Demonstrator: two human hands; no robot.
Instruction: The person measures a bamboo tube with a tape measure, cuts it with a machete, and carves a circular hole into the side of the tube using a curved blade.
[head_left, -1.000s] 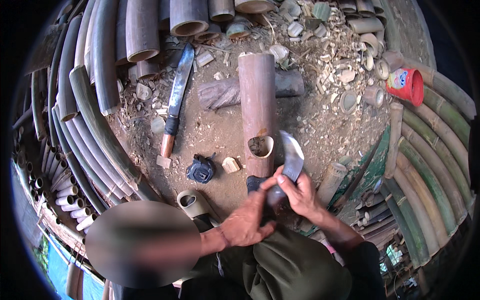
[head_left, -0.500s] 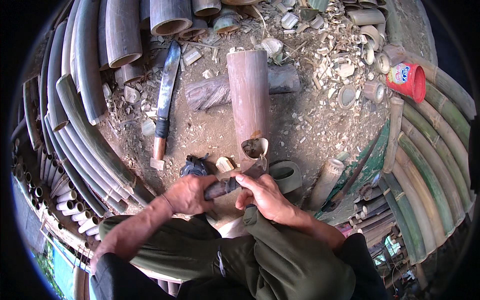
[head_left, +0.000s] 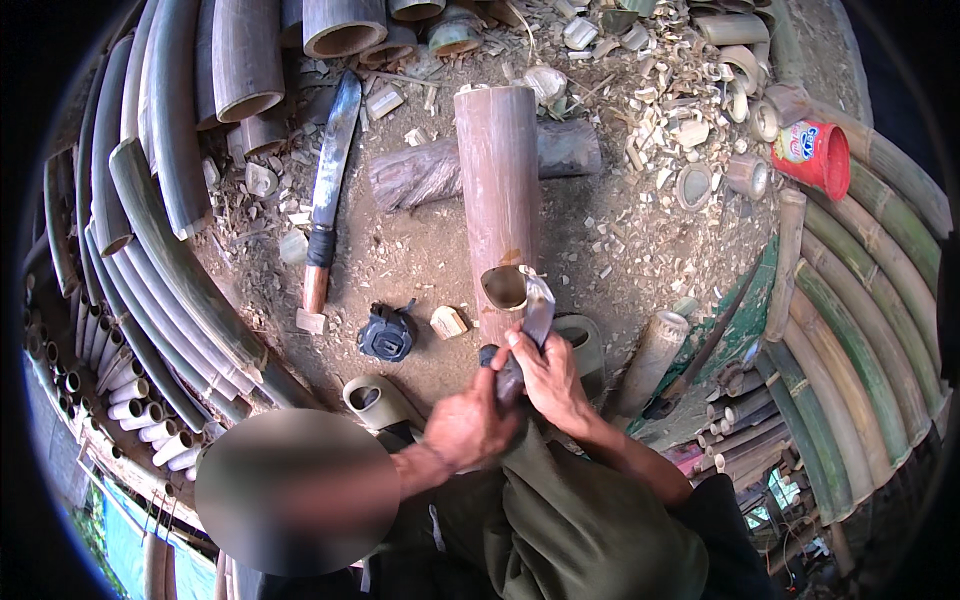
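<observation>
- Head view: both hands now meet on the knife (head_left: 532, 320). The left hand (head_left: 468, 425) has come back to wrap its fingers around the handle, while the right hand (head_left: 548, 378) grips just above.
- The blade sits at the notch in the bamboo tube (head_left: 497, 190), lying on the ground; carving looks resumed.
- A machete (head_left: 332, 170) lies apart, untouched.

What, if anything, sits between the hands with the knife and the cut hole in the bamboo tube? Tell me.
Nothing visible. Both hands, left hand and right hand, grip the knife, whose blade already reaches the rim of the hole in the bamboo tube. The black tape measure lies off to the left.
</observation>
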